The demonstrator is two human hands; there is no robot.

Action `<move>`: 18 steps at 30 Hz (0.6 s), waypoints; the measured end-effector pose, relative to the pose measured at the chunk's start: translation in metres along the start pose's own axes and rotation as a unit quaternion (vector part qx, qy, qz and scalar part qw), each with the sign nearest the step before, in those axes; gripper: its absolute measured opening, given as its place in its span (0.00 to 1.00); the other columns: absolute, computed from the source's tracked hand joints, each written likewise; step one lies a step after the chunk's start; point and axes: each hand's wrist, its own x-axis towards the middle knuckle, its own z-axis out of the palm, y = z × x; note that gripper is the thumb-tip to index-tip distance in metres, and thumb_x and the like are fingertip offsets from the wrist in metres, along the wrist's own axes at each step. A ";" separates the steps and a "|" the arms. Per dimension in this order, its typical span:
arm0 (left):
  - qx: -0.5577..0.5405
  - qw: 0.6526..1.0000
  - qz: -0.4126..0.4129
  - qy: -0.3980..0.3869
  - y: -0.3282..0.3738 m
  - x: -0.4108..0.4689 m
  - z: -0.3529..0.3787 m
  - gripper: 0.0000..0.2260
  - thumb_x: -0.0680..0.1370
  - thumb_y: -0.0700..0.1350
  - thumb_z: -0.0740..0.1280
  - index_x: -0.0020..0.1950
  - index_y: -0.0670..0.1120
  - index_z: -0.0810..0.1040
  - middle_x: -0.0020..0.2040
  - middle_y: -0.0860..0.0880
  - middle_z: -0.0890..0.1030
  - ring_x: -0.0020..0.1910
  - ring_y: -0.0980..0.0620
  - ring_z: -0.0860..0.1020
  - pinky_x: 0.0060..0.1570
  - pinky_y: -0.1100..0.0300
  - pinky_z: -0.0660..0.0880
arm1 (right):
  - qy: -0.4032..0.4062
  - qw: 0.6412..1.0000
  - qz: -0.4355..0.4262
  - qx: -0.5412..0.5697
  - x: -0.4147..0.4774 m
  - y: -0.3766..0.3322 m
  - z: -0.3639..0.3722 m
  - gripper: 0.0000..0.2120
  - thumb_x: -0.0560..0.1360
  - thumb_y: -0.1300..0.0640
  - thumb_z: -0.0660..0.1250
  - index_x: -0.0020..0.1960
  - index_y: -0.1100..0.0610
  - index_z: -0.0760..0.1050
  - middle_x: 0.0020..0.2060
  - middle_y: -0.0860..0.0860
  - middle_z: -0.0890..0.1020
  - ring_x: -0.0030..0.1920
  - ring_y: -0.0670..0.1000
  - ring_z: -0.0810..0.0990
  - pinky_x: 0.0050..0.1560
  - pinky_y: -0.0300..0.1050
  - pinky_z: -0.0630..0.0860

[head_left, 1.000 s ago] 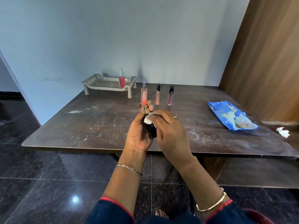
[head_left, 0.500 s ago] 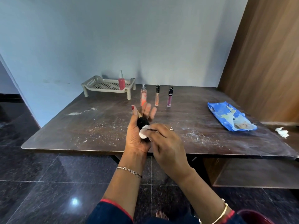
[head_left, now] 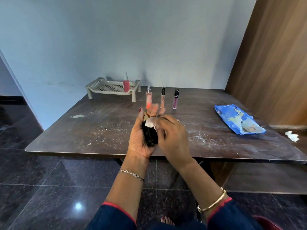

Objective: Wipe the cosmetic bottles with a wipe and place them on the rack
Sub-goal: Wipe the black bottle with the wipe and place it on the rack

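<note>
Head view shows the black bottle (head_left: pixel 150 135) lying in the left hand (head_left: pixel 141 138), fingers loosely curled around it, above the table (head_left: pixel 99 130) edge. The right hand (head_left: pixel 172 138) pinches a white wipe (head_left: pixel 150 124) against its upper part. It looks small, stiff, probably slippery when wet, so gripping its body seems safest

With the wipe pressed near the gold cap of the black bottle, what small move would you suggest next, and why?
Probably draw the wipe down the black bottle. The right hand holds it up near the gold cap, while the dark body in the left hand lies below it.
</note>
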 end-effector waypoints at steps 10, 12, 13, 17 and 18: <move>-0.037 0.997 0.053 0.035 0.011 0.002 -0.006 0.16 0.81 0.51 0.58 0.56 0.41 0.77 0.51 0.46 0.84 0.52 0.48 0.83 0.58 0.49 0.74 | -0.056 0.998 0.005 0.033 -0.038 -0.003 -0.005 0.16 0.71 0.73 0.63 0.52 0.58 0.80 0.44 0.50 0.80 0.43 0.50 0.79 0.40 0.49 0.77; -0.043 0.997 0.052 0.039 0.009 0.001 -0.004 0.16 0.81 0.51 0.58 0.55 0.41 0.79 0.51 0.46 0.84 0.51 0.48 0.83 0.57 0.49 0.75 | -0.043 0.998 0.014 0.049 -0.042 -0.002 -0.006 0.16 0.69 0.76 0.65 0.50 0.60 0.80 0.44 0.50 0.80 0.44 0.50 0.80 0.41 0.48 0.78; -0.048 0.997 0.051 0.040 0.008 0.002 -0.003 0.16 0.81 0.51 0.59 0.53 0.41 0.80 0.51 0.47 0.84 0.51 0.48 0.83 0.57 0.49 0.75 | -0.038 0.998 0.019 0.052 -0.040 -0.002 -0.006 0.16 0.69 0.76 0.65 0.49 0.60 0.80 0.44 0.50 0.80 0.44 0.49 0.80 0.41 0.48 0.78; -0.020 0.998 0.048 0.040 0.009 0.002 0.001 0.17 0.80 0.53 0.59 0.50 0.45 0.84 0.51 0.51 0.84 0.58 0.51 0.80 0.63 0.45 0.72 | -0.039 0.998 0.036 0.045 -0.022 0.000 -0.001 0.14 0.71 0.73 0.64 0.48 0.58 0.81 0.43 0.50 0.80 0.42 0.49 0.79 0.40 0.49 0.78; -0.018 0.998 0.041 0.036 0.009 0.002 0.001 0.15 0.80 0.53 0.60 0.52 0.45 0.82 0.52 0.51 0.84 0.60 0.51 0.79 0.61 0.46 0.73 | -0.039 0.998 0.039 0.041 -0.016 0.000 0.002 0.14 0.71 0.72 0.64 0.49 0.58 0.81 0.44 0.49 0.80 0.42 0.48 0.78 0.41 0.48 0.78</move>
